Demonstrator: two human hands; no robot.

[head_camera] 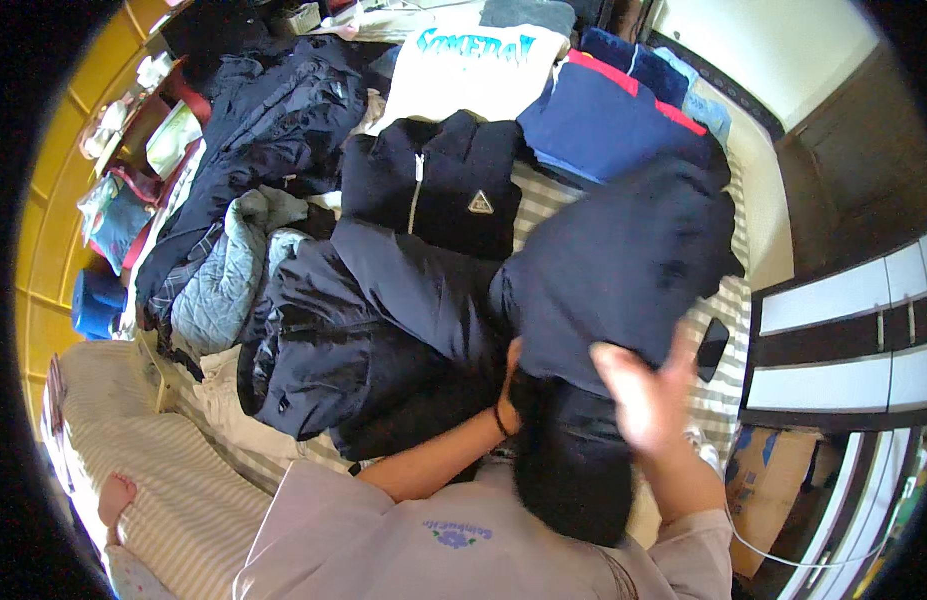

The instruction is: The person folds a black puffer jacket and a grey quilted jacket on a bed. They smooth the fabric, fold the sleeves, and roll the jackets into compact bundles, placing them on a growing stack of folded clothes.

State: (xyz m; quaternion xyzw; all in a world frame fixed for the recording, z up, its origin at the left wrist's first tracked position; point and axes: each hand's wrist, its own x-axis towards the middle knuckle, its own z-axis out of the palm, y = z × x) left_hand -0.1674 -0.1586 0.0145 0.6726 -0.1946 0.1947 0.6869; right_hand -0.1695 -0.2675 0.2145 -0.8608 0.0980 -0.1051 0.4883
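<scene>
A black puffy jacket (pixel 426 300) lies in front of me, its broad dark sleeve or panel (pixel 613 255) spread to the right and a black end (pixel 576 465) hanging toward my shirt. My left hand (pixel 511 390), with a dark band at the wrist, reaches in at the jacket's middle; its fingers are hidden by the cloth. Blurred by motion, my right hand (pixel 651 397) is at the right part of the jacket, thumb and fingers spread. Beyond lies a folded black zip-up top (pixel 448 187) with a triangular badge.
Folded navy (pixel 598 120) and white garments (pixel 471 75) lie at the back. Crumpled dark clothes (pixel 283 112) and a grey-green quilted garment (pixel 223 277) are at left. A phone (pixel 712 349) rests at the striped bed's right edge, beside drawers (pixel 831 337). Another person's small foot (pixel 118 495) shows lower left.
</scene>
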